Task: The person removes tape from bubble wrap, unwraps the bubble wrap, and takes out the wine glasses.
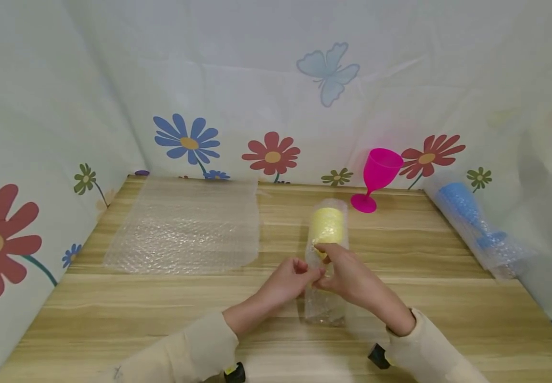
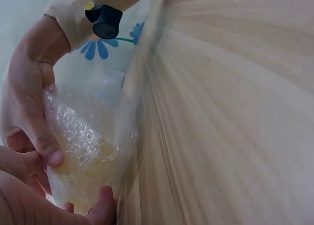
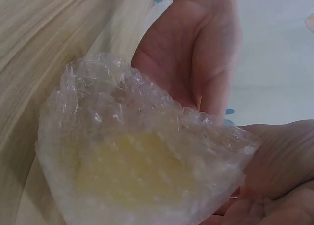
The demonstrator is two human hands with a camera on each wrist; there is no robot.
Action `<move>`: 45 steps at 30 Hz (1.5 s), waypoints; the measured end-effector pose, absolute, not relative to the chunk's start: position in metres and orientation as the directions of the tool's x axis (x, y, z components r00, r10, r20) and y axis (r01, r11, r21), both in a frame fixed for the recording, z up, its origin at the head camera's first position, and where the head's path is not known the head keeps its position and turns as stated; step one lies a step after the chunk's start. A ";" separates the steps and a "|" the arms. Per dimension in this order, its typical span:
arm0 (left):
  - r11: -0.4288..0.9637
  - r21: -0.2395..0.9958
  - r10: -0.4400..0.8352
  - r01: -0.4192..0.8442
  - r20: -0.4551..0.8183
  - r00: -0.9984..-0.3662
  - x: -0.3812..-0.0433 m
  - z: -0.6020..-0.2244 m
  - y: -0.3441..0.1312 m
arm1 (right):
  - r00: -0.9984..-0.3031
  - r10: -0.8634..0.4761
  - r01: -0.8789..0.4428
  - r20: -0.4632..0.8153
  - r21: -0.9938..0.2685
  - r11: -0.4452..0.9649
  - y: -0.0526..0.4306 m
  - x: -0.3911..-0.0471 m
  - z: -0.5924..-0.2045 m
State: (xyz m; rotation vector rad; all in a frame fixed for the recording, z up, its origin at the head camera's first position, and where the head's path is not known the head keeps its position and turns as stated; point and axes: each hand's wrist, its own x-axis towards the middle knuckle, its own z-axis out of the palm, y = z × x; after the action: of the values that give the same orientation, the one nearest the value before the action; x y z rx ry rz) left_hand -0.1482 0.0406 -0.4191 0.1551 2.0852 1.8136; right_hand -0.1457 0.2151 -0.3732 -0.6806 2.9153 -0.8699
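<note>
A yellow cup lies on its side inside a roll of clear bubble wrap, near the middle of the table. My left hand pinches the wrap from the left, its thumb against the plastic. From the right, my right hand grips the same roll just below the cup's bowl, index finger and thumb spread along it. The two thumbs meet over the wrap. In the right wrist view the wrap's open end faces the camera, and the yellow cup shows blurred through it. Some fingertips are hidden by the plastic.
A flat sheet of bubble wrap lies at the table's back left. Behind the roll, a pink goblet stands upright. A blue goblet wrapped in bubble wrap lies along the right edge. Flower-printed cloth encloses the back and sides.
</note>
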 end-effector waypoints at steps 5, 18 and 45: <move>0.184 0.963 0.321 -0.198 -0.249 -0.914 -0.152 -0.416 0.043 | -0.899 -0.424 -0.419 0.113 -0.506 0.754 0.214 -0.146 -0.374; 0.216 0.955 0.331 -0.202 -0.266 -0.906 -0.152 -0.412 0.040 | -0.784 -0.619 -0.408 0.054 -0.795 0.449 0.258 -0.150 -0.375; 0.260 0.949 0.315 -0.180 -0.259 -0.913 -0.154 -0.408 0.045 | -0.864 -0.487 -0.200 -0.127 -0.801 0.564 0.275 -0.149 -0.369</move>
State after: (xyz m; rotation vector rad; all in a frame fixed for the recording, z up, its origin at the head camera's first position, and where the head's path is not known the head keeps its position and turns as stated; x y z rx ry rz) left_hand -0.1536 0.0453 -0.4082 0.1235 2.1397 1.6920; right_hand -0.1490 0.2751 -0.3690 -0.5625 2.4658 -1.2019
